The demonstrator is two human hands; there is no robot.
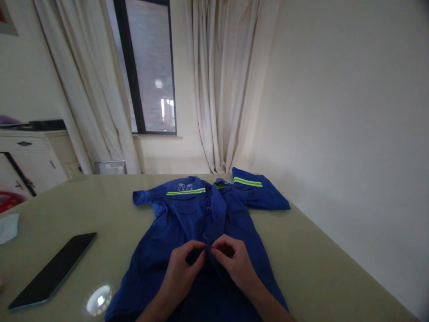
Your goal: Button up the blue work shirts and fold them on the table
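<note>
A dark blue work shirt with short sleeves and a yellow-green stripe across the chest lies face up, its collar end away from me. Its front edges are apart near the top. My left hand pinches the left front edge between thumb and forefinger, about midway down the shirt. Opposite it, my right hand pinches the other front edge, and the fingertips of both hands nearly meet. Any button between them is hidden by my fingers.
Behind the shirt's right sleeve lies a folded blue garment with a similar stripe. A black tablet-like slab rests on the pale green table at left, near a white sheet. The wall borders the table's right edge.
</note>
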